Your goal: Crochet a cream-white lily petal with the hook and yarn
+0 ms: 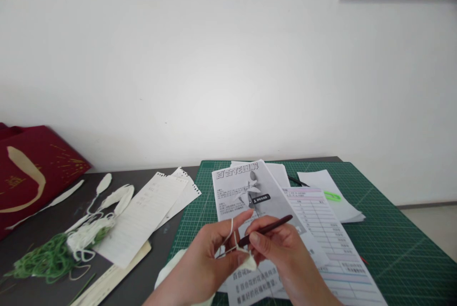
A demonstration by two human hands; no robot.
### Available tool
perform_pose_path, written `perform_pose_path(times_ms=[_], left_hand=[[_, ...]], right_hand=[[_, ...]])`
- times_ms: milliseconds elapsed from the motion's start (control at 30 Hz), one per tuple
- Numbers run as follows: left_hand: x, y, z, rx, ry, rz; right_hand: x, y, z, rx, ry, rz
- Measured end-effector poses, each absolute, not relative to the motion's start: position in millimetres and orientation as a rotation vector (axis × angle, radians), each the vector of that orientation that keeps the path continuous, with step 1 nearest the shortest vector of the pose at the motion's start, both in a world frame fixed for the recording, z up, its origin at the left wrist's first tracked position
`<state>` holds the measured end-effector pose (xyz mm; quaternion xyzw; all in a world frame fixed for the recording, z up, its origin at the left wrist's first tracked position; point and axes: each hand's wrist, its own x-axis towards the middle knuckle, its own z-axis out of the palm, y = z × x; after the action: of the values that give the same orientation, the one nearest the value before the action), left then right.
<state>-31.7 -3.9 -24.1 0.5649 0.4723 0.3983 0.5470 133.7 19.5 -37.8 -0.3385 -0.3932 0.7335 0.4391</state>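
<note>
My right hand (283, 249) grips a crochet hook (274, 225) by its dark red handle, with the tip angled down to the left. Between the thumb and fingers of my left hand (205, 253) is a small white crochet piece (249, 263). White yarn (232, 228) loops over the left index finger and runs to the hook. Both hands are close together above a printed pattern sheet (228, 189) with a flower picture. Part of a white bundle (170, 266) shows behind my left forearm; what it is I cannot tell.
Under the papers lies a green cutting mat (389, 230). On the left are tangled green yarn (46, 256), white crocheted petals (104, 184), handwritten sheets (137, 220) and a dark red bag (35, 168). A bright green clip (332, 196) rests on papers at right.
</note>
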Motion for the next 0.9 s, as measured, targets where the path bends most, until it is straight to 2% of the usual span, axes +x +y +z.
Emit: perform_pose_path(times_ms=[167, 300, 633, 900], left_hand=[[-29, -3, -18, 1.07, 0.972, 0.988], [-27, -4, -16, 1.095, 0.927, 0.981], [-22, -12, -10, 1.504, 1.197, 1.18], [-19, -15, -13, 1.233, 1.202, 1.19]], right_hand=[[132, 20, -40, -0.871, -0.975, 1.85], [129, 18, -43, -0.824, -0.91, 1.903], [133, 12, -42, -0.779, -1.084, 1.909], [140, 12, -34, -0.841, -1.152, 1.963]])
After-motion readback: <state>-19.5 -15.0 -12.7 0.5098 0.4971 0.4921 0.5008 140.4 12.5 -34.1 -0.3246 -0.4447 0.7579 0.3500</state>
